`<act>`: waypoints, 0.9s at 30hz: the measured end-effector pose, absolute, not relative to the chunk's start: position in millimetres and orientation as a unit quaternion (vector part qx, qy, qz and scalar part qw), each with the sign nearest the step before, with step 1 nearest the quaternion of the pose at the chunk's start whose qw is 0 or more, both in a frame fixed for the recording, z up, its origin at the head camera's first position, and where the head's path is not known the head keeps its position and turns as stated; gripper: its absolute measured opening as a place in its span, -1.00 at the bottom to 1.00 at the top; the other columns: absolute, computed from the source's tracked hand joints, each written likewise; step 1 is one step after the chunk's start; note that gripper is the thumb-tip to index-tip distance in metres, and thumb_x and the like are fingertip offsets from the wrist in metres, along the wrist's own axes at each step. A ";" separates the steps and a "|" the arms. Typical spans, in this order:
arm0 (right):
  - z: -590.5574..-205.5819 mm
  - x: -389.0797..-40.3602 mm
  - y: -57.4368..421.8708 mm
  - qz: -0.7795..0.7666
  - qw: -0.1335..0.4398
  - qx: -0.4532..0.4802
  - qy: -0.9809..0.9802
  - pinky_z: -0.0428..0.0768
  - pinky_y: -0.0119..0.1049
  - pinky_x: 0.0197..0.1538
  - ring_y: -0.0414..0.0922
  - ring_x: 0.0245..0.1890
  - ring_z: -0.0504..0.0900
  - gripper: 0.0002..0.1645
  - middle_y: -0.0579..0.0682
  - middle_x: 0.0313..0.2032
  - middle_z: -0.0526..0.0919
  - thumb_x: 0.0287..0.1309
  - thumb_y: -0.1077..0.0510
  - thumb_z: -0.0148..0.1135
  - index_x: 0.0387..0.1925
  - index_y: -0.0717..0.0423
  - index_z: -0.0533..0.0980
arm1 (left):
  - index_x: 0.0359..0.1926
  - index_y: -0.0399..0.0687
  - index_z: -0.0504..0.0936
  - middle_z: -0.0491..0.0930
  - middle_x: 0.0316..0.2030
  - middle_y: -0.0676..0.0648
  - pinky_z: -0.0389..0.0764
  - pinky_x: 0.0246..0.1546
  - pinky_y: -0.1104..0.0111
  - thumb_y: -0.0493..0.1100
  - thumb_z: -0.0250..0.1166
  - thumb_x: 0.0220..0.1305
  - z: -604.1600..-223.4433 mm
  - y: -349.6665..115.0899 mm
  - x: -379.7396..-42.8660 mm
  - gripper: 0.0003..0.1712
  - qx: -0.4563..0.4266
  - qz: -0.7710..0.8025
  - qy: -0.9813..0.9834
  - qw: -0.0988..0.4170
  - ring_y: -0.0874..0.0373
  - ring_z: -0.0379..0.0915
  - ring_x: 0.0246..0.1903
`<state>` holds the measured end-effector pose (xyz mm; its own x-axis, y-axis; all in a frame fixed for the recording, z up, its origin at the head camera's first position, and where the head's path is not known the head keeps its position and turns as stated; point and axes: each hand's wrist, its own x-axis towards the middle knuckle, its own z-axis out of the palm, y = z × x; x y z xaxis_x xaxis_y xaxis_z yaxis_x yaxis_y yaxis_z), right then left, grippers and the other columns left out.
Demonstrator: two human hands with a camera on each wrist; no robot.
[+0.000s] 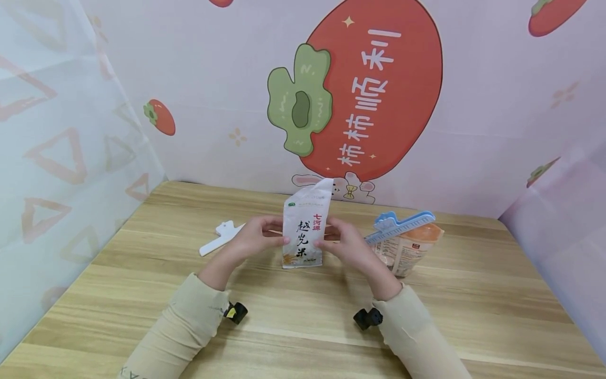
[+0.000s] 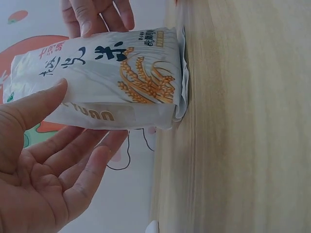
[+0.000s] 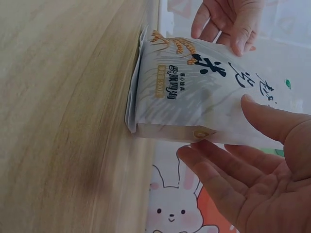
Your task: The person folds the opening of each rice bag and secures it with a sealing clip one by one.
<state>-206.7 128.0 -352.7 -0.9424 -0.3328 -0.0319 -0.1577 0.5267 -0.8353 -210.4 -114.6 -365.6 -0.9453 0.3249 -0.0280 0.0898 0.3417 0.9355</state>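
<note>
table (image 1: pixel 293 342): light brown wood with wavy streaks
white rice bag (image 1: pixel 305 226): stands up near the middle, bottom on the wood
white clip (image 1: pixel 220 240): lies on the left side
orange and white bag (image 1: pixel 409 252): sits on the right side

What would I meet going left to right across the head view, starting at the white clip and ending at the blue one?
White clip, left hand, white bag, right hand, blue clip.
</note>
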 end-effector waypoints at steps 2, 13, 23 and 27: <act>-353.4 -207.3 127.7 -0.465 0.093 -0.140 0.869 0.64 -0.06 0.14 0.08 0.13 0.63 -0.37 0.15 0.13 0.64 0.23 0.19 0.35 0.30 0.15 0.40 | 0.18 -0.28 0.56 0.64 0.08 -0.27 0.61 0.13 0.13 -0.24 0.40 0.23 -365.3 -114.8 -210.2 -0.50 0.128 0.555 0.815 0.105 -0.11 0.58 0.12; -355.6 -208.7 127.3 -0.465 0.086 -0.136 0.871 0.67 -0.12 0.08 0.05 0.07 0.67 -0.44 0.15 0.07 0.66 0.21 0.21 0.37 0.23 0.17 0.45 | 0.15 -0.26 0.59 0.66 0.06 -0.25 0.61 0.12 0.13 -0.23 0.40 0.24 -364.1 -115.8 -210.9 -0.54 0.135 0.546 0.820 0.106 -0.09 0.59 0.11; -358.2 -205.1 128.4 -0.461 0.083 -0.140 0.873 0.68 -0.16 0.06 0.03 0.03 0.69 -0.45 0.13 0.03 0.68 0.19 0.21 0.38 0.20 0.18 0.47 | 0.11 -0.27 0.61 0.67 0.03 -0.25 0.62 0.12 0.14 -0.24 0.41 0.23 -362.7 -116.2 -206.3 -0.57 0.146 0.544 0.819 0.108 -0.10 0.61 0.09; -357.7 -201.7 130.4 -0.462 0.083 -0.147 0.871 0.68 -0.16 0.05 0.04 0.01 0.69 -0.47 0.15 0.01 0.68 0.18 0.22 0.39 0.17 0.22 0.49 | 0.09 -0.29 0.62 0.68 0.02 -0.26 0.63 0.10 0.15 -0.24 0.41 0.23 -363.0 -115.9 -204.1 -0.58 0.154 0.543 0.818 0.110 -0.10 0.62 0.07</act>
